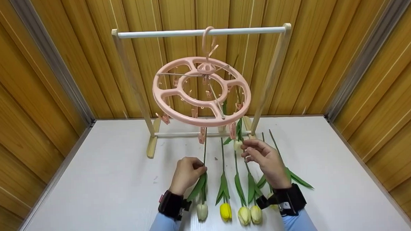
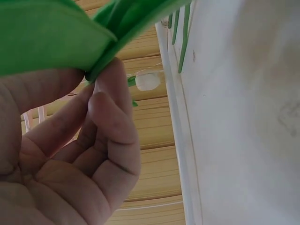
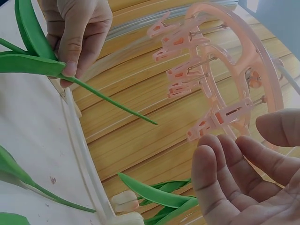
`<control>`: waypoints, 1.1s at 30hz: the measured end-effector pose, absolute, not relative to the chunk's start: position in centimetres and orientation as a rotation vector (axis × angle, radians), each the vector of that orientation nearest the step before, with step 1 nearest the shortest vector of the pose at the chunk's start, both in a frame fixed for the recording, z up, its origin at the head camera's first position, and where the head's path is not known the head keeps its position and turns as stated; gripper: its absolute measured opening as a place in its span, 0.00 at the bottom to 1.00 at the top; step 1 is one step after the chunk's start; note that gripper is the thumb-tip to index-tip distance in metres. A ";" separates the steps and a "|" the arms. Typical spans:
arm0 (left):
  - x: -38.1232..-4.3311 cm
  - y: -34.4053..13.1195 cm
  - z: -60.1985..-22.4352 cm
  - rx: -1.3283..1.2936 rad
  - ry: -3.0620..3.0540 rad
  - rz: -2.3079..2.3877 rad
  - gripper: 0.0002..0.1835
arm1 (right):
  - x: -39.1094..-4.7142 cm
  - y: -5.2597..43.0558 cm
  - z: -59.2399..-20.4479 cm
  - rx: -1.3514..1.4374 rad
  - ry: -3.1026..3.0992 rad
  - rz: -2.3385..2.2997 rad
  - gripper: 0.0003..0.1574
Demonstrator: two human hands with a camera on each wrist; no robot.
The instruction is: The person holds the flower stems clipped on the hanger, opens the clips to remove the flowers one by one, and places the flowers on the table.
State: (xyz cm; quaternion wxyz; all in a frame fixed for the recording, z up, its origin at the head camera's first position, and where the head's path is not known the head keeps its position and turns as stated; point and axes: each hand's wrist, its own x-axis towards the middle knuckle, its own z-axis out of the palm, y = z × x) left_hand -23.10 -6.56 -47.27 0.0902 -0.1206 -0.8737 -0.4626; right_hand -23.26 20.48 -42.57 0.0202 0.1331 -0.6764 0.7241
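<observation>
My left hand pinches the stem of a whitish artificial tulip between thumb and fingers, just above its green leaves. The bare stem end points up toward a pink clothespin on the round pink clip hanger. In the right wrist view, that stem stands free of the clips. My right hand has loosely bent, parted fingers and holds nothing. Close by its fingertips are a hanging clothespin and, in the head view, a white tulip hanging head down.
Several tulips lie on the white table, including a yellow one and a pale yellow one. The hanger hooks over the white bar of a wooden-legged stand. Wood-patterned panels enclose the back and sides.
</observation>
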 end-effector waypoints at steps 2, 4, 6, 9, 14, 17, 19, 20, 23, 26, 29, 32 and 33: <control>-23.1 -6.4 -47.5 -0.359 -2.597 -1.376 0.02 | -23.2 20.5 -42.7 0.403 -2.094 2.256 0.18; -23.2 -6.3 -47.7 -0.352 -2.598 -1.385 0.02 | -23.2 20.4 -42.8 0.390 -2.095 2.263 0.17; -23.2 -6.3 -47.9 -0.340 -2.605 -1.399 0.02 | -23.2 20.3 -43.0 0.378 -2.097 2.270 0.17; -23.4 -6.3 -48.1 -0.312 -2.621 -1.432 0.02 | -23.4 20.2 -43.2 0.368 -2.105 2.268 0.17; -23.6 -6.2 -48.6 -0.278 -2.636 -1.466 0.02 | -23.6 20.2 -43.6 0.365 -2.109 2.283 0.19; -23.7 -6.2 -48.9 -0.252 -2.644 -1.483 0.02 | -23.6 20.2 -43.8 0.357 -2.119 2.286 0.19; -23.8 -6.2 -49.1 -0.223 -2.650 -1.498 0.03 | -23.7 20.1 -44.0 0.357 -2.133 2.281 0.19; -23.8 -6.1 -49.1 -0.205 -2.651 -1.510 0.03 | -23.7 20.1 -44.1 0.358 -2.140 2.278 0.20; -23.9 -6.0 -49.4 -0.151 -2.654 -1.540 0.04 | -23.7 19.9 -44.4 0.376 -2.168 2.270 0.21; -23.9 -5.9 -49.5 -0.100 -2.648 -1.573 0.05 | -23.8 19.7 -44.9 0.400 -2.199 2.261 0.21; -23.9 -5.8 -49.7 -0.075 -2.643 -1.577 0.05 | -24.0 19.4 -45.3 0.408 -2.232 2.256 0.20; -24.0 -5.7 -49.9 -0.083 -2.644 -1.549 0.06 | -24.1 19.2 -45.7 0.416 -2.259 2.252 0.20; -24.0 -5.7 -50.0 -0.088 -2.646 -1.537 0.06 | -24.1 19.1 -45.9 0.416 -2.267 2.252 0.20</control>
